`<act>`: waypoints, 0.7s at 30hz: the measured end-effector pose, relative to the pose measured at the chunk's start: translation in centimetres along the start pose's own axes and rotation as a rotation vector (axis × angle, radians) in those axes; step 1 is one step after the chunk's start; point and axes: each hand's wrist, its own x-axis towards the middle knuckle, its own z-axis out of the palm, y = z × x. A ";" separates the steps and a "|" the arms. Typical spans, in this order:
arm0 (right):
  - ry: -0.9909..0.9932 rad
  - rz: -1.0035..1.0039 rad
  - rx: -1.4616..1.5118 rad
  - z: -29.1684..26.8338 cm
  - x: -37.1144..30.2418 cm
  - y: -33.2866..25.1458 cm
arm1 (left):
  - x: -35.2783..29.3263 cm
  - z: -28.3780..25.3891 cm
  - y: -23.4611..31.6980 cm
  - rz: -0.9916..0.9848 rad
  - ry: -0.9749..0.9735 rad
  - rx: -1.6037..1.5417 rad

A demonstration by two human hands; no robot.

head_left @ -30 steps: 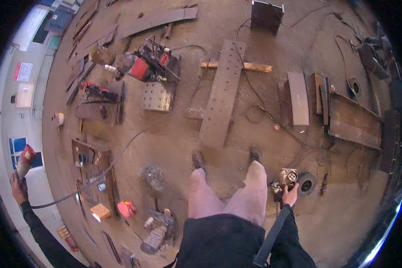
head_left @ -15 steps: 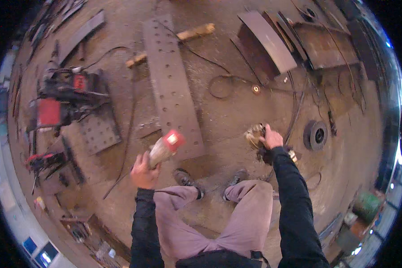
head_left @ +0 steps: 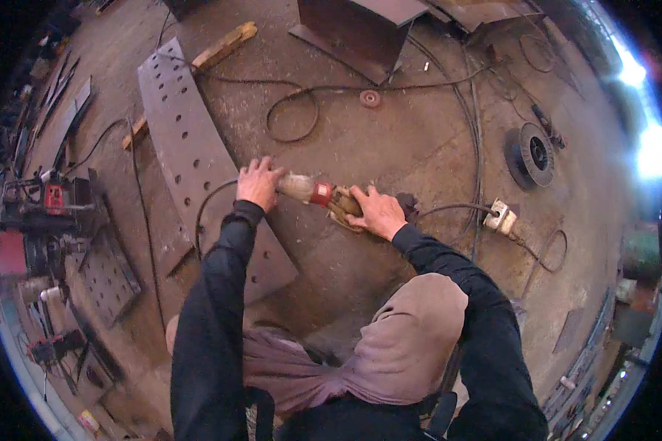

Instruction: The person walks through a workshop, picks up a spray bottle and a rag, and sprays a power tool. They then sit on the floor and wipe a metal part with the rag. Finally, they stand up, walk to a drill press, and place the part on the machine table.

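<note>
My left hand (head_left: pixel 259 184) is closed round the back end of a pale cylindrical piece (head_left: pixel 296 187) with a red collar (head_left: pixel 321 193); a dark cable runs off behind the hand. My right hand (head_left: pixel 379 211) grips a worn tan piece (head_left: pixel 343 203), thumb and fingers on its near side. The red collar meets the tan piece end to end; whether they are locked together I cannot tell. A dark lump (head_left: pixel 407 206) shows beyond the right hand, and a cable leads from there to a white socket box (head_left: pixel 499 218) on the floor.
A long perforated steel plate (head_left: pixel 202 151) lies left of my hands, over a wooden beam (head_left: pixel 226 44). Steel sections (head_left: pixel 353 37) stand ahead. Right are a black spool (head_left: pixel 531 154) and trailing cables (head_left: pixel 472 110). A red-and-black machine (head_left: pixel 55 198) sits far left.
My hands have come together from far apart; the red-collared piece now meets the tan piece. My body is lower, with a knee raised, and the view has shifted.
</note>
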 end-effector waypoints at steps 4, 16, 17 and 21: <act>0.068 0.079 0.051 1.2 -3.5 -0.5 | -0.9 1.5 -0.8 0.007 -0.051 0.015; -0.152 -0.268 0.066 1.5 -5.4 3.7 | -1.6 3.5 0.4 0.184 -0.176 -0.090; -0.181 -0.258 0.097 1.1 -5.2 3.9 | -1.5 3.6 0.3 0.180 -0.229 -0.125; -0.233 -0.215 0.248 -0.8 -5.5 5.3 | -1.5 0.5 0.5 0.144 -0.334 -0.284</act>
